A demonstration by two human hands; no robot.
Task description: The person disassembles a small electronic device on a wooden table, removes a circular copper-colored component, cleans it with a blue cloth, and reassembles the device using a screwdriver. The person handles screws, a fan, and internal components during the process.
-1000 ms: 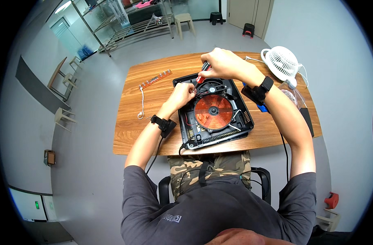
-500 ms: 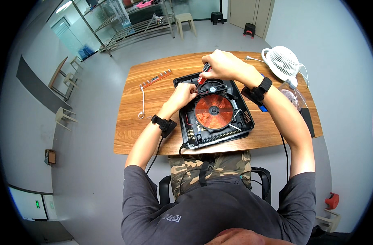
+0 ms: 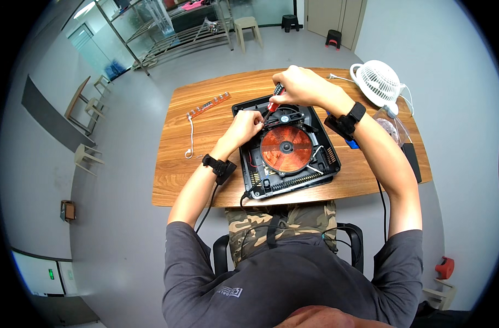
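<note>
An opened induction cooker (image 3: 328, 164) lies on the wooden table, its round copper coil (image 3: 276, 148) facing up and a black cooling fan (image 3: 285, 118) at its far side. My right hand (image 3: 299, 87) is closed round the handle of a red and black screwdriver (image 3: 273, 106). The tool slants down toward the left side of the fan. Beside its lower end, the fingers of my left hand (image 3: 248, 124) are pinched together at the fan's left edge. What they grip, if anything, is hidden.
An orange circuit strip (image 3: 208, 106) with a white cable (image 3: 192, 136) lies left of the cooker. On the far right of the table are a white fan (image 3: 376, 82), a clear bag (image 3: 389, 128) and a dark flat piece (image 3: 411, 163). A power cord (image 3: 244, 201) runs off the near edge.
My right hand has shifted slightly right, and the screwdriver's handle with it. The left hand stays at the fan's edge.
</note>
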